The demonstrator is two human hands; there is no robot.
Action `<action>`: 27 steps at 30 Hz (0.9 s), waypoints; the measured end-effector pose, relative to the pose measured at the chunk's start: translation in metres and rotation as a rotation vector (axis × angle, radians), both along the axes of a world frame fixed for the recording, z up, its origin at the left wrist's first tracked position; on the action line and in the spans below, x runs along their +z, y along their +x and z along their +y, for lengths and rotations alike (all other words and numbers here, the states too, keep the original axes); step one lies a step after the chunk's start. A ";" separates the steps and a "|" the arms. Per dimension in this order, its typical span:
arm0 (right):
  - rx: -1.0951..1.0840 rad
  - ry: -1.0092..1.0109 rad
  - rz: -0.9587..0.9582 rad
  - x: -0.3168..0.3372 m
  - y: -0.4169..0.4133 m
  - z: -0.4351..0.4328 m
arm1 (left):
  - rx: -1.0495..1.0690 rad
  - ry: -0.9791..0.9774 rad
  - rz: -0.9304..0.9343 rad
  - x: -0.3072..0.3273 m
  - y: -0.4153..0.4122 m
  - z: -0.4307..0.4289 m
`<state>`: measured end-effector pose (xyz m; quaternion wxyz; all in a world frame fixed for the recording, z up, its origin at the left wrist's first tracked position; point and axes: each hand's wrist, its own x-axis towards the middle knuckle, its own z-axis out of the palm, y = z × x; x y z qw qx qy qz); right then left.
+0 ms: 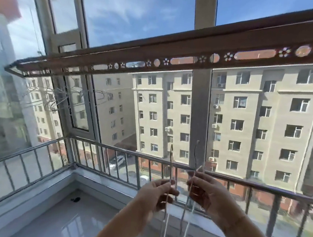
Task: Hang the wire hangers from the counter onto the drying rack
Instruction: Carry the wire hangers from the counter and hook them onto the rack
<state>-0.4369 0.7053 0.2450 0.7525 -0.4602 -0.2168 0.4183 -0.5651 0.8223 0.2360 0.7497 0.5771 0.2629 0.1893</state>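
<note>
The left hand (157, 194) pinches the first wire hanger (171, 162) below its hook. The right hand (208, 195) is curled round the second wire hanger (195, 158). Both hooks point up, well below the drying rack (175, 56).

Probable faults:
- The frames hang close together and may tangle.
- A light pinch may let a hanger slip during the lift.

view: I saw only the person's two arms | left hand (157, 193): bare, outline smeared by blur | right hand (205, 195): bare, fingers showed sharper | left forearm (121, 226): bare down to the bottom edge | right forearm (245, 235): likewise bare to the edge | nails: were too blurred for me to tell
</note>
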 end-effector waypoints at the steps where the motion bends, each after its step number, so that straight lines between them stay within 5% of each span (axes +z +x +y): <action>1: 0.025 0.022 -0.012 0.009 0.004 0.013 | 0.025 0.001 -0.015 0.009 0.003 0.015; 14: 0.178 0.183 -0.209 0.123 0.020 0.196 | 0.347 0.155 -0.175 0.126 -0.012 0.194; 27: 0.154 0.197 -0.328 0.198 -0.019 0.375 | 0.302 0.187 -0.303 0.190 -0.024 0.376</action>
